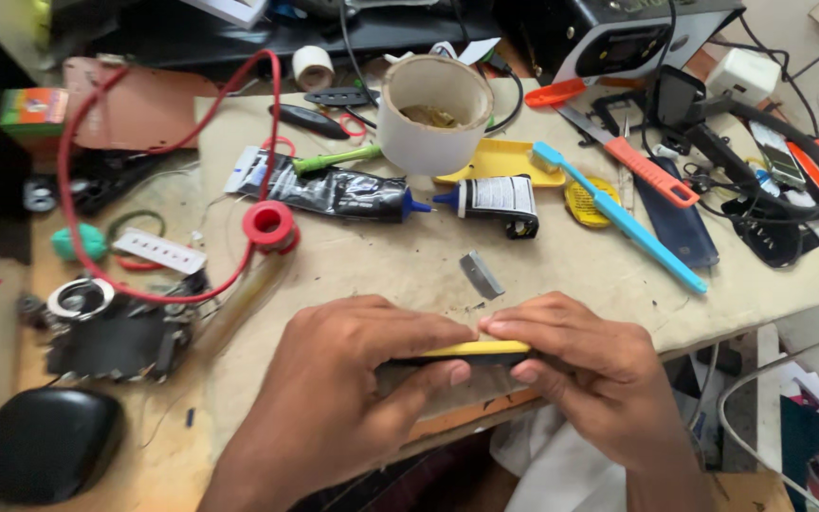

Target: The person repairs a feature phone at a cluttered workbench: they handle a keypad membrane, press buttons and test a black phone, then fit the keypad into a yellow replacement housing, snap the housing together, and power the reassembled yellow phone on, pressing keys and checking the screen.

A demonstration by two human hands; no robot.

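Head view, yellow-edged phone [471, 351] between fingers [447, 334]

**Count of items on the workbench**

Two hands: the left hand [334, 379] and the right hand [590, 370], both at 6 o'clock, pinching one yellow-edged flat device [471, 353] between them. Two glue tubes at the centre: one black tube [334, 190] and one smaller black-and-white tube [495, 197]. One wide roll of tape [433, 114] at 12 o'clock, with one small white roll [313, 68] beside it at 11 o'clock. One blue toothbrush [618, 213] and one orange-handled knife [632, 161] at 2 o'clock. One red spool [269, 225] at 10 o'clock. One red wire [73, 171] at 9 o'clock. One metal blade [480, 275] at the centre. One black pouch [45, 441] at 8 o'clock.
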